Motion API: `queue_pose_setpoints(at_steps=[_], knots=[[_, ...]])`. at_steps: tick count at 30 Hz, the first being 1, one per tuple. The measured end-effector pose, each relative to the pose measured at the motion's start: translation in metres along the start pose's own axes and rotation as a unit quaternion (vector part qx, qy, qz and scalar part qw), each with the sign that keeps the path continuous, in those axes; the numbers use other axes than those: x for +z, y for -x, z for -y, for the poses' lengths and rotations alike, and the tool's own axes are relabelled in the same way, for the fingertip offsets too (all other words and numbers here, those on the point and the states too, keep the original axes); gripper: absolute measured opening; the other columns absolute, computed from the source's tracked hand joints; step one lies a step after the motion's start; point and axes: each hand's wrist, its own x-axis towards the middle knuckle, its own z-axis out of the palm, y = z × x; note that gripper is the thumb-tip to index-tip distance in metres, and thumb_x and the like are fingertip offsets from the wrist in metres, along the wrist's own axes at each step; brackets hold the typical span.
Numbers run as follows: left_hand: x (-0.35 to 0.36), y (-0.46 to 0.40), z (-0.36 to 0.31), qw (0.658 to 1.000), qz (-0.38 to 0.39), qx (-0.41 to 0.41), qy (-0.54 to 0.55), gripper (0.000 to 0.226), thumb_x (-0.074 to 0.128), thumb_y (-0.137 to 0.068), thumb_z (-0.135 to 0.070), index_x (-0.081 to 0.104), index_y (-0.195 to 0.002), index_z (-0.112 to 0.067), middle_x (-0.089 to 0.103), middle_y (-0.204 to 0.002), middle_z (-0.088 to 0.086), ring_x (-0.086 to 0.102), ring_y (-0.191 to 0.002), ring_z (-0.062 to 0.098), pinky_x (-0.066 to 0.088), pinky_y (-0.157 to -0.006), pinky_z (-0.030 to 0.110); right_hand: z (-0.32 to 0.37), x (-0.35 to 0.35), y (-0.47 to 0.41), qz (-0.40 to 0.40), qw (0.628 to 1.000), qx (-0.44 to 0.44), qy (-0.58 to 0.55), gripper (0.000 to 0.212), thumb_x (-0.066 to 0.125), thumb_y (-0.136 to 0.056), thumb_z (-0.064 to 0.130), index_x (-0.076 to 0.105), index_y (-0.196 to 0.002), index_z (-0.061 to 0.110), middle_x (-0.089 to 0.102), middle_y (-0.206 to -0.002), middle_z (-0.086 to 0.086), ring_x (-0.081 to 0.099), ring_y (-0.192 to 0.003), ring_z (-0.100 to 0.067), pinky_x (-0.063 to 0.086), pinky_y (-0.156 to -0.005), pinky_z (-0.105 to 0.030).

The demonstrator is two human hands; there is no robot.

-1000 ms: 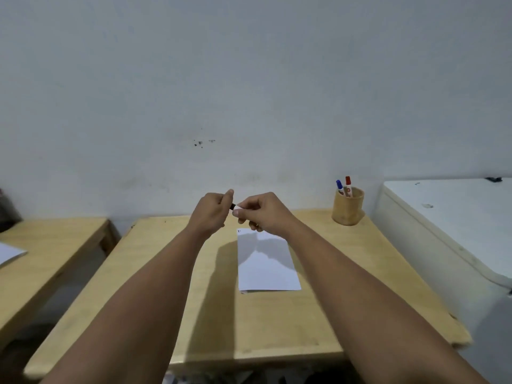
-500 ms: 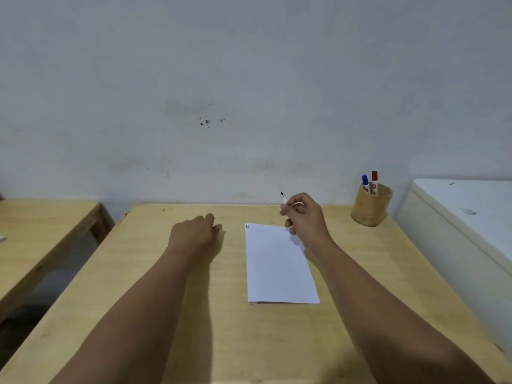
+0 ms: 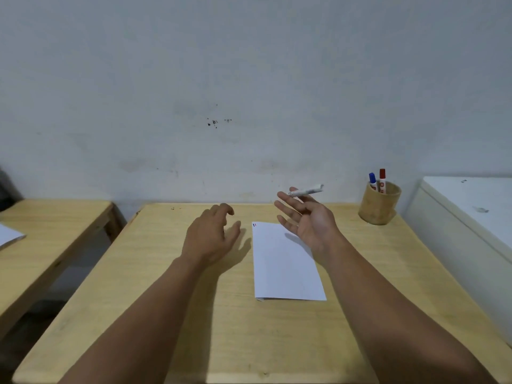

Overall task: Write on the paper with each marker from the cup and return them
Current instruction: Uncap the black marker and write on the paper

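Note:
A white sheet of paper [image 3: 285,261] lies lengthwise on the wooden table [image 3: 171,314], with small blue and red marks at its far left corner. My right hand [image 3: 304,220] hovers over the paper's far end, palm turned left and fingers spread. A blurred white marker [image 3: 306,190] sits at the thumb and top finger, pointing right. My left hand [image 3: 212,234] hovers left of the paper with loosely curled, parted fingers; its palm is hidden. A bamboo cup [image 3: 379,207] at the table's far right holds a blue marker [image 3: 372,180] and a red marker [image 3: 382,177].
A white cabinet or appliance [image 3: 471,217] stands against the table's right side. A second wooden table [image 3: 47,225] with a sheet of paper [image 3: 8,235] sits to the left across a gap. A grey wall runs right behind both.
My hands drew apart after holding the marker together. The left hand went down to the table and now lifts with parted fingers. The right hand turned palm-left and spread out, and the marker swung level.

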Motion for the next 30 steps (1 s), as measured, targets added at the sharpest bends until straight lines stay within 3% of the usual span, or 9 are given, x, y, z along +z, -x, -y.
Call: queue_pose_setpoints(at_steps=[3, 5, 7, 10, 13, 18, 21, 26, 30], knots=[[0.002, 0.016, -0.01, 0.995, 0.065, 0.077, 0.026, 0.053, 0.055, -0.09, -0.057, 0.06, -0.134, -0.027, 0.063, -0.134, -0.008, 0.057, -0.122, 0.02, 0.05, -0.098, 0.045, -0.003, 0.007, 0.002, -0.036, 0.996, -0.024, 0.077, 0.018, 0.059, -0.105, 0.015, 0.07, -0.12, 0.016, 0.084, -0.102, -0.007, 0.082, -0.088, -0.023, 0.057, -0.072, -0.033], [0.002, 0.03, -0.016, 0.989, 0.135, 0.059, 0.032, 0.077, 0.056, -0.085, -0.071, 0.044, -0.152, -0.034, 0.042, -0.16, -0.012, 0.033, -0.15, 0.016, 0.035, -0.118, 0.046, -0.007, 0.015, 0.002, -0.077, 0.987, -0.041, 0.139, 0.019, 0.061, -0.107, 0.034, 0.072, -0.107, 0.018, 0.077, -0.079, -0.004, 0.072, -0.063, -0.018, 0.047, -0.059, -0.027], [0.002, 0.044, -0.017, 0.977, 0.207, 0.037, 0.028, 0.096, 0.055, -0.079, -0.083, 0.027, -0.16, -0.041, 0.019, -0.169, -0.017, 0.009, -0.158, 0.011, 0.019, -0.126, 0.045, -0.011, 0.022, 0.003, -0.099, 0.975, -0.064, 0.188, 0.025, 0.056, -0.108, 0.037, 0.072, -0.104, 0.019, 0.072, -0.07, -0.003, 0.063, -0.054, -0.015, 0.041, -0.053, -0.025], [0.007, 0.057, -0.01, 0.961, 0.271, 0.05, -0.028, 0.104, 0.05, -0.074, -0.092, 0.019, -0.161, -0.044, 0.008, -0.172, -0.009, -0.002, -0.16, 0.015, 0.007, -0.129, 0.046, -0.019, 0.029, 0.006, -0.097, 0.959, -0.086, 0.254, 0.015, 0.059, -0.104, 0.028, 0.071, -0.109, 0.019, 0.078, -0.077, -0.005, 0.064, -0.053, -0.015, 0.046, -0.052, -0.024], [0.01, 0.061, -0.006, 0.958, 0.281, 0.044, -0.045, 0.108, 0.049, -0.07, -0.096, 0.019, -0.161, -0.045, 0.008, -0.173, -0.006, -0.005, -0.16, 0.015, 0.0, -0.129, 0.045, -0.031, 0.034, 0.002, -0.097, 0.935, -0.103, 0.326, 0.014, 0.065, -0.097, 0.029, 0.076, -0.098, 0.02, 0.083, -0.083, -0.002, 0.068, -0.059, -0.018, 0.053, -0.058, -0.03], [0.012, 0.06, -0.004, 0.961, 0.267, 0.047, -0.045, 0.11, 0.047, -0.067, -0.098, 0.02, -0.16, -0.045, 0.008, -0.173, -0.008, -0.005, -0.16, 0.011, -0.001, -0.13, 0.044, -0.051, 0.036, -0.013, -0.089, 0.919, -0.123, 0.363, 0.009, 0.07, -0.091, 0.027, 0.077, -0.091, 0.022, 0.081, -0.08, -0.002, 0.068, -0.06, -0.016, 0.053, -0.055, -0.032], [0.014, 0.061, -0.003, 0.963, 0.26, 0.052, -0.046, 0.11, 0.046, -0.068, -0.098, 0.02, -0.16, -0.046, 0.007, -0.173, -0.01, -0.006, -0.159, 0.01, -0.001, -0.13, 0.043, -0.062, 0.035, -0.025, -0.074, 0.91, -0.148, 0.381, 0.027, 0.076, -0.094, 0.042, 0.074, -0.083, 0.017, 0.071, -0.07, -0.003, 0.062, -0.057, -0.015, 0.049, -0.053, -0.03], [0.014, 0.06, -0.001, 0.965, 0.255, 0.052, -0.038, 0.109, 0.047, -0.066, -0.099, 0.021, -0.159, -0.047, 0.009, -0.173, -0.01, -0.005, -0.159, 0.01, 0.0, -0.13, 0.043, -0.081, 0.018, -0.036, -0.071, 0.896, -0.165, 0.407, 0.019, 0.073, -0.099, 0.032, 0.075, -0.086, 0.018, 0.077, -0.082, -0.004, 0.074, -0.074, -0.019, 0.057, -0.057, -0.028], [0.013, 0.061, -0.003, 0.966, 0.254, 0.039, -0.015, 0.107, 0.047, -0.067, -0.098, 0.022, -0.159, -0.049, 0.01, -0.172, -0.012, -0.009, -0.159, 0.009, 0.0, -0.13, 0.043, -0.085, 0.012, -0.04, -0.099, 0.91, -0.14, 0.377, 0.031, 0.072, -0.1, 0.035, 0.07, -0.084, 0.008, 0.069, -0.068, -0.005, 0.065, -0.06, -0.016, 0.051, -0.052, -0.026]])
